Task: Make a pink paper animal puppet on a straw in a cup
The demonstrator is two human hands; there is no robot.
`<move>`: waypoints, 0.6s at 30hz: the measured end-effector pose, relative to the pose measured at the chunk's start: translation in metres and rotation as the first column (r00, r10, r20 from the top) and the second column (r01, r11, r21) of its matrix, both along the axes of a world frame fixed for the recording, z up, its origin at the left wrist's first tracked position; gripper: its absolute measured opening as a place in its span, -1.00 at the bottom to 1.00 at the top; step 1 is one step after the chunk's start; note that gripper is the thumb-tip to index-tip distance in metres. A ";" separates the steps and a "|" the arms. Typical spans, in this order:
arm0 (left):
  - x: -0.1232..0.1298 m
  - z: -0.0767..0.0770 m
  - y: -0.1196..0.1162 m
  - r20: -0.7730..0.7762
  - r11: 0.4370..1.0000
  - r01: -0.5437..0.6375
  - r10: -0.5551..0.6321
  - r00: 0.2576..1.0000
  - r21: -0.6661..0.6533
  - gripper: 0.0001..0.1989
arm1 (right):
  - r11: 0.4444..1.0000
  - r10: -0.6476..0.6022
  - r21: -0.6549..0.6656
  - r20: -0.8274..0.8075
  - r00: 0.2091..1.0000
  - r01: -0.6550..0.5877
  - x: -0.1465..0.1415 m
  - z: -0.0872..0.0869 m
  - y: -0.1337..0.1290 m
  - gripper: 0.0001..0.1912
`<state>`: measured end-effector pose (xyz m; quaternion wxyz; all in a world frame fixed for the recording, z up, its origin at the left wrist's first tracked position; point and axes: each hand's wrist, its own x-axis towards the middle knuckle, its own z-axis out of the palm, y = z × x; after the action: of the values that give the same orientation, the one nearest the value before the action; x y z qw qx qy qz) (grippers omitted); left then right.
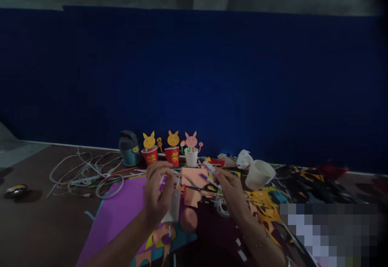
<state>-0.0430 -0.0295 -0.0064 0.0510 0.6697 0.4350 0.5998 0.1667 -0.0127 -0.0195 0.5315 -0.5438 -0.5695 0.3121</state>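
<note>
My left hand (158, 194) is curled around a small purple and whitish object (163, 183), above the edge of the purple paper (127, 202). My right hand (230, 186) pinches a small white piece (209, 167) between thumb and fingers. Between the hands, orange paper (192, 176) lies under dark-bladed scissors (194, 188). A white cup (172, 208) is partly hidden beside my left hand, with a round pinkish thing (188, 219) next to it. A tape roll (222, 206) sits by my right wrist.
Behind stand two red cups (172, 156) and a white cup (191, 158) with paper animal heads, beside a teal flask (130, 150). White cables (87, 174) lie left. Rightward are a larger white cup (260, 175), crumpled tissue (244, 159) and yellow paper scraps (263, 204).
</note>
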 end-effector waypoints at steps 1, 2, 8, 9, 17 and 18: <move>-0.004 0.003 0.006 0.017 0.995 0.020 -0.018 1.000 -0.100 -0.93 | 0.997 -0.043 0.063 0.162 0.986 0.034 0.011 0.000 0.006 -0.73; -0.007 0.005 0.013 0.025 0.977 0.072 -0.068 0.997 -0.201 -0.92 | 0.991 -0.072 0.130 0.345 0.936 0.028 0.021 -0.001 0.012 -0.77; -0.010 -0.004 0.031 0.166 0.798 0.306 -0.257 0.952 -0.519 -0.90 | 0.989 -0.077 0.011 0.884 0.461 0.144 0.039 -0.022 0.020 -0.82; -0.009 -0.005 0.030 0.177 0.786 0.324 -0.272 0.946 -0.526 -0.90 | 0.989 -0.097 0.031 0.873 0.477 0.144 0.034 -0.024 0.018 -0.84; 0.008 -0.005 0.017 0.145 0.730 0.340 -0.318 0.937 -0.593 -0.93 | 0.958 0.227 0.110 0.266 0.937 -0.264 -0.022 -0.004 -0.006 -0.92; 0.009 -0.006 0.017 0.135 0.737 0.343 -0.328 0.935 -0.582 -0.92 | 0.957 0.224 0.121 0.265 0.938 -0.263 -0.025 -0.003 -0.009 -0.92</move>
<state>-0.0335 -0.0126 -0.0127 0.3712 0.6795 0.4727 0.4208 0.1420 -0.0214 -0.0224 0.4536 -0.4611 -0.7170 0.2601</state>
